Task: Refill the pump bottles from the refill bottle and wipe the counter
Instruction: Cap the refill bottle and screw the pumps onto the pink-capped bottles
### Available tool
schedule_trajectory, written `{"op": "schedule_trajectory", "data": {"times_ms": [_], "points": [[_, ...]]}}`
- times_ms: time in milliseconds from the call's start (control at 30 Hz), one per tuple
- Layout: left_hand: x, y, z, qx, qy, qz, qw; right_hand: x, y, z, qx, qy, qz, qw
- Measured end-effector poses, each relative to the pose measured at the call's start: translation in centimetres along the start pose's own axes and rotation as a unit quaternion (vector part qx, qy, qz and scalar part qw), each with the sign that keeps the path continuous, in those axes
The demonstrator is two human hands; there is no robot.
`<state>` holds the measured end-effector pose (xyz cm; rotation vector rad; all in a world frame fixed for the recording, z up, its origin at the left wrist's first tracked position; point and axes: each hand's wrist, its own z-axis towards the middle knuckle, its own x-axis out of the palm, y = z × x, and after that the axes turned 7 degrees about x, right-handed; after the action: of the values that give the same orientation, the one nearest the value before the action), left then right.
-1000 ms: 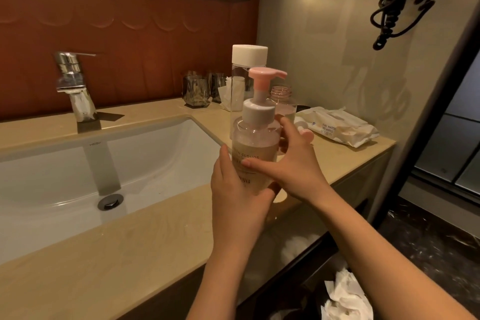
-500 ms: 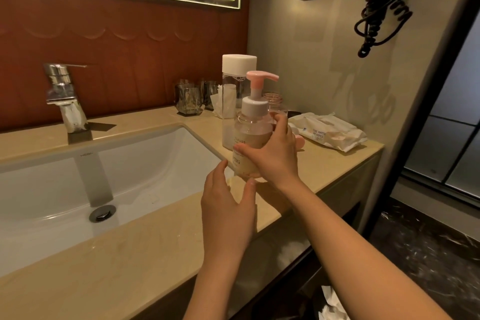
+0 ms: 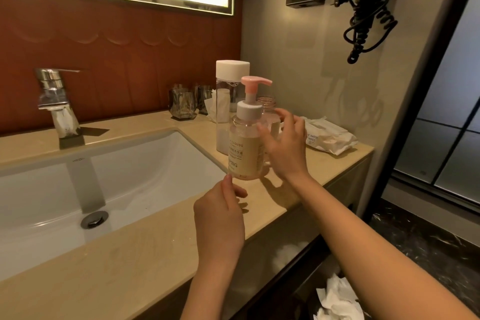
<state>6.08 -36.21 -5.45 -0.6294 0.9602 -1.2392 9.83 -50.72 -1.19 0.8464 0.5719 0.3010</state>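
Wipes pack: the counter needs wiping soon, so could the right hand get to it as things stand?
Probably yes. The right hand is open beside the pump bottle, and the wipes pack lies on the counter just to its right, with nothing between them.

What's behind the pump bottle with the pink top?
A tall clear bottle with a white cap, and a small open bottle. The pump bottle and the right hand cover the small one's lower part.
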Motion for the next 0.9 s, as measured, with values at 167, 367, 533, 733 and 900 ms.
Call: {"op": "schedule_trajectory", "data": {"times_ms": [167, 367, 533, 733, 900], "points": [[-0.2, -0.3, -0.1, -0.002, 0.003, 0.008, 1.000, -0.8, -0.5, 3.7, 0.073, 0.002, 0.064, 0.995], [-0.2, -0.3, 0.0, -0.006, 0.014, 0.019, 1.000, -1.0, -1.2, 5.5, 0.146, 0.233, 0.066, 0.959], [-0.2, -0.4, 0.1, -0.003, 0.014, 0.023, 1.000, -0.9, -1.8, 6.4, 0.129, 0.274, 0.055, 0.952], [-0.2, -0.3, 0.1, 0.008, 0.010, 0.023, 1.000, -0.8, -2.0, 7.0, 0.118, 0.289, 0.045, 0.949], [-0.3, -0.5, 0.0, 0.008, 0.000, -0.003, 1.000, -0.7, -2.7, 6.6, 0.102, 0.237, 0.069, 0.964]]}}
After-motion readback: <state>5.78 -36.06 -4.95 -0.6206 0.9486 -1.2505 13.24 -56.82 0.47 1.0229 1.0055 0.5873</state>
